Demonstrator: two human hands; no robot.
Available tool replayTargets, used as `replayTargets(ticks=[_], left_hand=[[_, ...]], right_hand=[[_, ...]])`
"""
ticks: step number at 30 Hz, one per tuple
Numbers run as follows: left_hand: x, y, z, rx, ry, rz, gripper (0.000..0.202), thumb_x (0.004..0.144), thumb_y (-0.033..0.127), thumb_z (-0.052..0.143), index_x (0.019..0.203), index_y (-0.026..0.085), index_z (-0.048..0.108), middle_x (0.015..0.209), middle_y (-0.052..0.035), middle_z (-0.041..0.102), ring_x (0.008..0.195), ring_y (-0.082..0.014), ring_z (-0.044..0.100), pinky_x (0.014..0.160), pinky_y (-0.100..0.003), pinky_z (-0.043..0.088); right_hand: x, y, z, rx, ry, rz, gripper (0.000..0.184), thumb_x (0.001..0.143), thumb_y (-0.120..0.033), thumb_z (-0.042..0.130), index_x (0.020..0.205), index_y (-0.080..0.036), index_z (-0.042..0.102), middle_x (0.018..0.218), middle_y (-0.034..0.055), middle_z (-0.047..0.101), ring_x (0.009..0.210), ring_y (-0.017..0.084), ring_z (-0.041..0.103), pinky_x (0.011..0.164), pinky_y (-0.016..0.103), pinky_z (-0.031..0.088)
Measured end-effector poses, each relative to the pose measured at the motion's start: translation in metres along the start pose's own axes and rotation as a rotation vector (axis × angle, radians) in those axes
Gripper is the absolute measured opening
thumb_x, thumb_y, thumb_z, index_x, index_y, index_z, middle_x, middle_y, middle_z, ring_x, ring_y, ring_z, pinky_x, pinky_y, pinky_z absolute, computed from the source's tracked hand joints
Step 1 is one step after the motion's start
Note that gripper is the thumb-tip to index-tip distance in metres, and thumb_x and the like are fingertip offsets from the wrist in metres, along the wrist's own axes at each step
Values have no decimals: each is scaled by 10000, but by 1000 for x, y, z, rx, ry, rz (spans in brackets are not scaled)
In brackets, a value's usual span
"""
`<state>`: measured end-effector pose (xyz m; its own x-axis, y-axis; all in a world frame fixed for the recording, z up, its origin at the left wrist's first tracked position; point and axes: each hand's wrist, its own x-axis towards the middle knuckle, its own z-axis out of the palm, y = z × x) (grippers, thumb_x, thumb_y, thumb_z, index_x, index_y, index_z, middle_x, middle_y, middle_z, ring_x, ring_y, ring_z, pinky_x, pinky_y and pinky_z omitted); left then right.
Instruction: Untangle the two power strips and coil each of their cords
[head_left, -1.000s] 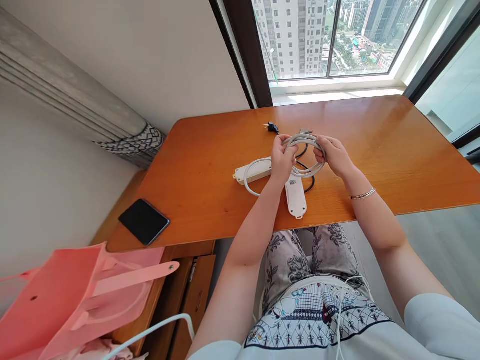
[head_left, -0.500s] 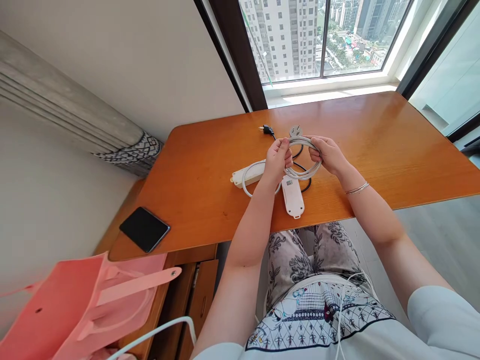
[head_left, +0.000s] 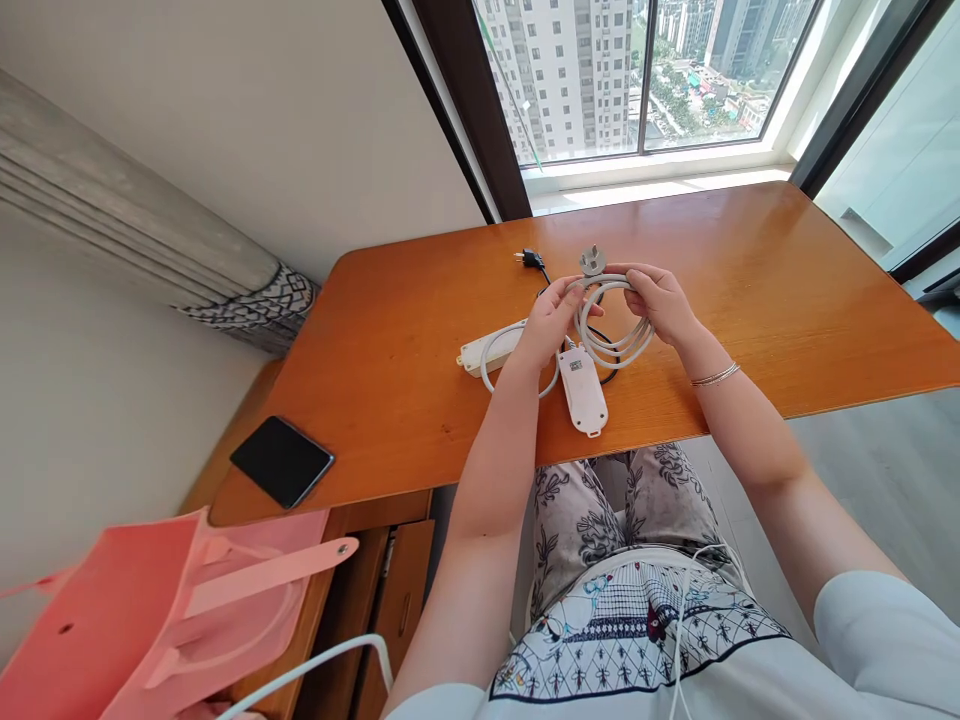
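A coiled white power cord hangs between my two hands over the table. My left hand pinches the coil's left side, its fingers partly behind the loops. At the upper right of the coil, my right hand is closed on the loops. A grey-white plug at the cord's end shows its prongs just above the coil. Below it lies a white power strip, face down with a label. Another white power strip sits partly hidden behind my left wrist. A black plug on a black cord lies beyond my left hand.
The brown wooden table reaches to the window. A black phone lies near its left edge. A pink bag is at the lower left beside an open drawer cabinet. A tied grey curtain hangs at left.
The coil's loops have loosened and spread lower and to the right. My left fingers have opened out somewhat along the loops, and my right hand has shifted slightly. The view has turned a little.
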<state>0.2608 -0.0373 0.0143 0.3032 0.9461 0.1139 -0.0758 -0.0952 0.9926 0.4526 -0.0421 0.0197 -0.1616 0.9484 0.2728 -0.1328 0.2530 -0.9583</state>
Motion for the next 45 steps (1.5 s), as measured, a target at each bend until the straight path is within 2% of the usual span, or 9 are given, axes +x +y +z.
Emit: replayTargets(ticks=[3,6,10,14,19,22,26,33,45], left_hand=[[-5,5,-6,151,-35,-5,703,889,771,529,1234,176,675,828,-75,756,790,-209,720,707,-303,540],[-9,10,-8,426,24,28,675,811,709,691,1236,184,710,746,-34,728,719,-193,671,670,-287,484],[-13,16,-10,689,127,42,529,808,675,706,1050,215,805,573,15,580,617,-171,558,611,-296,392],[-10,16,-12,764,194,159,436,792,652,741,839,224,813,695,-18,557,756,-194,570,678,-318,431],[-3,6,-8,513,105,259,500,766,681,764,757,184,711,941,-72,655,973,-226,635,834,-339,508],[-3,3,-4,211,-78,116,563,778,719,731,932,178,691,911,-65,714,899,-209,694,787,-317,531],[-6,5,-3,-30,-164,-25,516,760,637,801,948,183,643,774,-37,708,738,-172,700,701,-289,542],[-4,7,-3,-149,-119,-35,351,814,475,813,855,204,594,615,51,509,588,-112,618,599,-236,515],[2,-9,3,-24,85,140,553,776,588,816,1176,270,605,970,-37,722,831,-177,751,767,-300,605]], right_hand=[[-1,2,2,-104,42,-79,493,903,-605,639,994,-132,744,587,-55,391,519,73,289,472,225,257],[-1,4,5,-205,66,-126,493,928,-602,600,996,-139,756,581,-51,405,526,80,316,493,233,291],[-3,4,9,-198,51,-134,504,946,-599,569,1048,-144,759,581,-48,413,516,82,305,490,238,281],[-5,1,11,-126,21,-134,521,922,-622,606,1050,-142,761,577,-51,405,505,75,291,473,233,263],[-5,-1,9,-77,29,-109,531,892,-649,640,1046,-150,735,580,-66,354,501,76,281,455,231,259],[-4,-3,8,-50,40,-88,528,876,-664,654,1030,-163,716,598,-66,330,510,81,293,453,231,279],[-6,-8,10,-48,64,-46,518,878,-675,644,1068,-196,689,622,-59,320,524,94,291,446,239,279],[-3,-8,8,39,14,-15,513,912,-673,630,1141,-214,642,629,-68,303,524,91,316,414,210,279],[-1,-8,6,98,21,38,525,892,-681,660,1051,-180,653,629,-78,286,517,74,274,406,202,257]])
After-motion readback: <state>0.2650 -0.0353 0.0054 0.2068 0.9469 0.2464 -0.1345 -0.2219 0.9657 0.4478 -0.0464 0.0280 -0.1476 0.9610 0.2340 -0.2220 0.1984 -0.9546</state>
